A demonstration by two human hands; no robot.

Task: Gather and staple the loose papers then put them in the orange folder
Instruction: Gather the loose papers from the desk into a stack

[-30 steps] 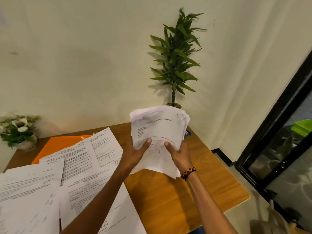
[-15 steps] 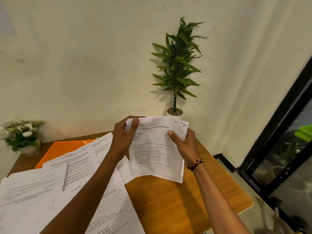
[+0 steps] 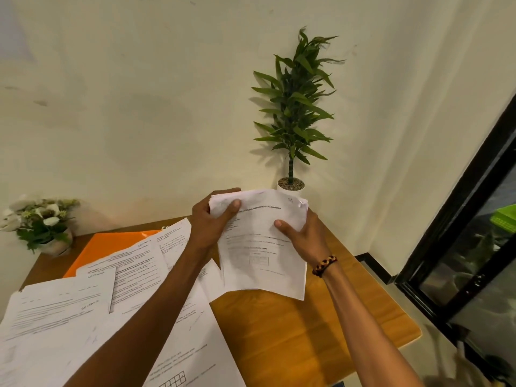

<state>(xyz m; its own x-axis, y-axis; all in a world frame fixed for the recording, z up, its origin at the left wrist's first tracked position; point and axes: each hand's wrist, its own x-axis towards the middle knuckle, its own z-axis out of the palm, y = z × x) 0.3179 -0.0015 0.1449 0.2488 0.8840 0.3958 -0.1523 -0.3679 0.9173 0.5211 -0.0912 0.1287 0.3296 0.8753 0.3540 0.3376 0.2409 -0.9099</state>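
We hold a stack of papers (image 3: pixel 262 247) above the wooden table (image 3: pixel 307 331), near the tall plant (image 3: pixel 293 107). Our left hand (image 3: pixel 212 222) grips its top left corner, thumb on front; our right hand (image 3: pixel 305 236) clasps the right edge. More loose sheets (image 3: pixel 83 303) lie spread at left, partly covering the orange folder (image 3: pixel 111 244) beside the flower pot (image 3: pixel 42 224).

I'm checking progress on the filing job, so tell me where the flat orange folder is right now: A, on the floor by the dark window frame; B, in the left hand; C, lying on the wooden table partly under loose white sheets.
C: the flat orange folder lies on the wooden table, partly under loose white sheets.
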